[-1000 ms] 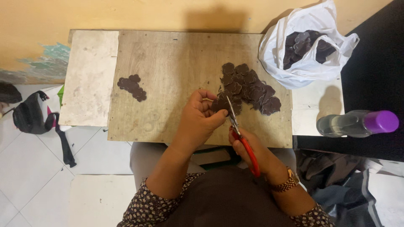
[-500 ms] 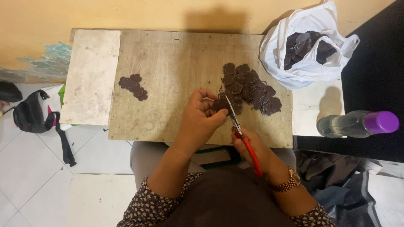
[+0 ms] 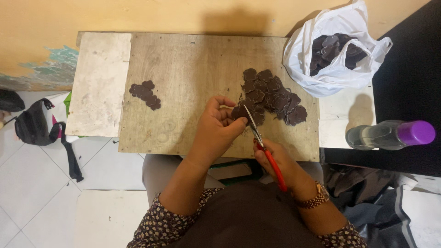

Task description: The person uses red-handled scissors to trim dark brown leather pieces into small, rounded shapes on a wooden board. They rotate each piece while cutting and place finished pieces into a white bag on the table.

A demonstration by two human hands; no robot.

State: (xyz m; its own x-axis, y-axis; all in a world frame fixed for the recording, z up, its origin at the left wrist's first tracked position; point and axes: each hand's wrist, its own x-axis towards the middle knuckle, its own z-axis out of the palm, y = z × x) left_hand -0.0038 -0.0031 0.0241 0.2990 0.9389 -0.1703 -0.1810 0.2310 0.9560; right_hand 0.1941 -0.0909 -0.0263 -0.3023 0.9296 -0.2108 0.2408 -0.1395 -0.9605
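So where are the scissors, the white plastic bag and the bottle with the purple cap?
scissors (image 3: 266,154), head view, on the red handle by the right hand.
white plastic bag (image 3: 301,59), head view, on its left wall.
bottle with the purple cap (image 3: 415,132), head view, on the cap.

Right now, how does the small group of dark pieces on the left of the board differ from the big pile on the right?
The small group has few pieces, lying flat in a short row; the big pile has many, overlapping. The small group lies apart from both hands; the big pile sits just beyond the left hand and the scissors in the right hand. Both are dark brown, scalloped, on the wooden board.
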